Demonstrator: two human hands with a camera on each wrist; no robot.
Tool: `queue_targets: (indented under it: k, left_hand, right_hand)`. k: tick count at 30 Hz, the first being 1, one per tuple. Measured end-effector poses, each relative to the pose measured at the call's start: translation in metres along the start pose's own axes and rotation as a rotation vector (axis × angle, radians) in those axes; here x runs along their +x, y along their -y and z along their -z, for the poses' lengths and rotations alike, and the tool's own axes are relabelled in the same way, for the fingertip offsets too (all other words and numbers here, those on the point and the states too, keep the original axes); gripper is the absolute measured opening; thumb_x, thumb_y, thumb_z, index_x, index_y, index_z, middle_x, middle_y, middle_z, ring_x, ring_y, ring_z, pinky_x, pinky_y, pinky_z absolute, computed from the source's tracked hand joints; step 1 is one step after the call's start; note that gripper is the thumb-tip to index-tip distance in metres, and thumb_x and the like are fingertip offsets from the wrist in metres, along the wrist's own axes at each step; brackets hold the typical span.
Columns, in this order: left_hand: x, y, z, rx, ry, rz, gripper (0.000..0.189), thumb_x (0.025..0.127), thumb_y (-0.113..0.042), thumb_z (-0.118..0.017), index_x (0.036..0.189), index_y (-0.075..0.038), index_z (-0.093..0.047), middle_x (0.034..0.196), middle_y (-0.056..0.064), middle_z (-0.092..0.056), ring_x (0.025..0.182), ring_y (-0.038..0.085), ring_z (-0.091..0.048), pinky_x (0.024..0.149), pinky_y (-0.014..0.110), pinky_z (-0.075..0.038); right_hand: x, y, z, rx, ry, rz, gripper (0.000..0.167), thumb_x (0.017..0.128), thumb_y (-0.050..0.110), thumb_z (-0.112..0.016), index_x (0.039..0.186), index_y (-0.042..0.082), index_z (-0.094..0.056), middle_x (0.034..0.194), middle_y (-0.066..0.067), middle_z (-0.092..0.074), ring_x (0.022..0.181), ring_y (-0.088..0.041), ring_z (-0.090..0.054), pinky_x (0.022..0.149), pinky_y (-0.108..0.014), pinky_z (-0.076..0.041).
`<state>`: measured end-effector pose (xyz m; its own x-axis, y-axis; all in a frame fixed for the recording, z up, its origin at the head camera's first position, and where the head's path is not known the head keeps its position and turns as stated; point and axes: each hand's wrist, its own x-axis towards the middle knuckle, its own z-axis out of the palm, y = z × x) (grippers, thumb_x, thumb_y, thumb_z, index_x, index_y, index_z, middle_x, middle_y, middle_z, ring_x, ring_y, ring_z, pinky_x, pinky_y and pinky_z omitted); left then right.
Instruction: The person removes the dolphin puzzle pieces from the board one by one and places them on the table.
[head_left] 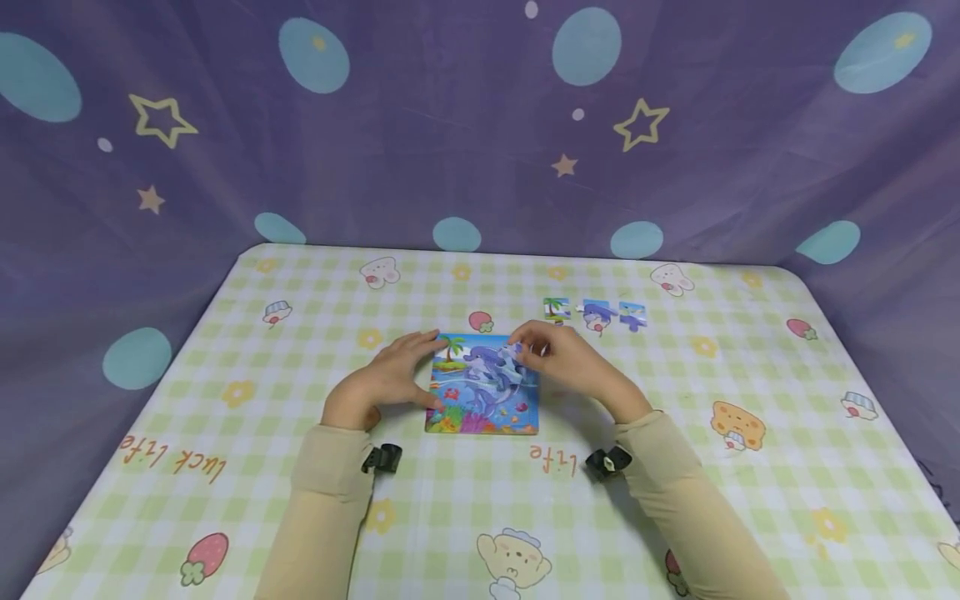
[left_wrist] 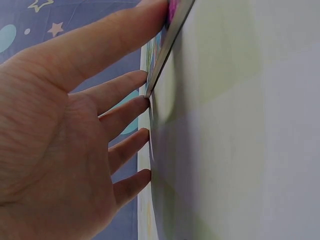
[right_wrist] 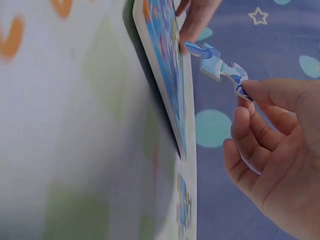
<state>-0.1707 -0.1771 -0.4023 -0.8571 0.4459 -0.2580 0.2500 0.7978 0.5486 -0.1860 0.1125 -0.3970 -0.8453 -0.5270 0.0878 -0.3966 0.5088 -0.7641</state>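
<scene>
A dolphin jigsaw puzzle point(head_left: 480, 408) lies on the table, with a palm tree, dolphins and coral printed on it. My left hand point(head_left: 393, 371) rests along its left side, fingers spread and fairly straight. In the left wrist view the thumb point(left_wrist: 115, 37) touches the puzzle's near part and fingertips meet its edge. Above the upper right of the board, my right hand point(head_left: 566, 358) pinches a puzzle piece point(right_wrist: 212, 62) between thumb and fingers. That piece is blue and white with knobbed edges, raised over the board in the right wrist view.
Behind the board, to the right, lie three loose puzzle pieces: a palm-tree piece point(head_left: 556, 309), a dolphin piece point(head_left: 597, 313) and a blue-and-white piece point(head_left: 633, 315). A green checked tablecloth point(head_left: 225, 350) covers the table. A purple curtain point(head_left: 465, 150) hangs behind it.
</scene>
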Motion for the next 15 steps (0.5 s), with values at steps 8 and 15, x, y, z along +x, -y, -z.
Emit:
queue_targets:
  k: [8, 15]
  left_hand:
    - [0.0, 0.0, 0.001, 0.007, -0.005, -0.012, 0.098, 0.074, -0.032, -0.088, 0.153, -0.006, -0.035, 0.162, 0.015, -0.021, 0.148, 0.038, -0.015, 0.118, 0.059, -0.014]
    - [0.0, 0.001, 0.0, 0.014, -0.003, -0.011, 0.098, 0.074, -0.032, -0.088, 0.154, -0.007, -0.035, 0.162, 0.015, -0.021, 0.148, 0.039, -0.015, 0.117, 0.06, -0.015]
  right_hand:
    - [-0.011, -0.014, 0.022, -0.016, -0.04, -0.022, 0.022, 0.094, 0.007, -0.066, 0.116, 0.007, -0.069, 0.087, -0.002, -0.068, 0.075, -0.016, -0.059, 0.07, -0.034, -0.051]
    - [-0.02, -0.026, 0.035, -0.02, -0.068, -0.051, 0.026, 0.094, 0.006, -0.066, 0.12, 0.005, -0.068, 0.089, -0.006, -0.07, 0.075, -0.018, -0.06, 0.07, -0.033, -0.051]
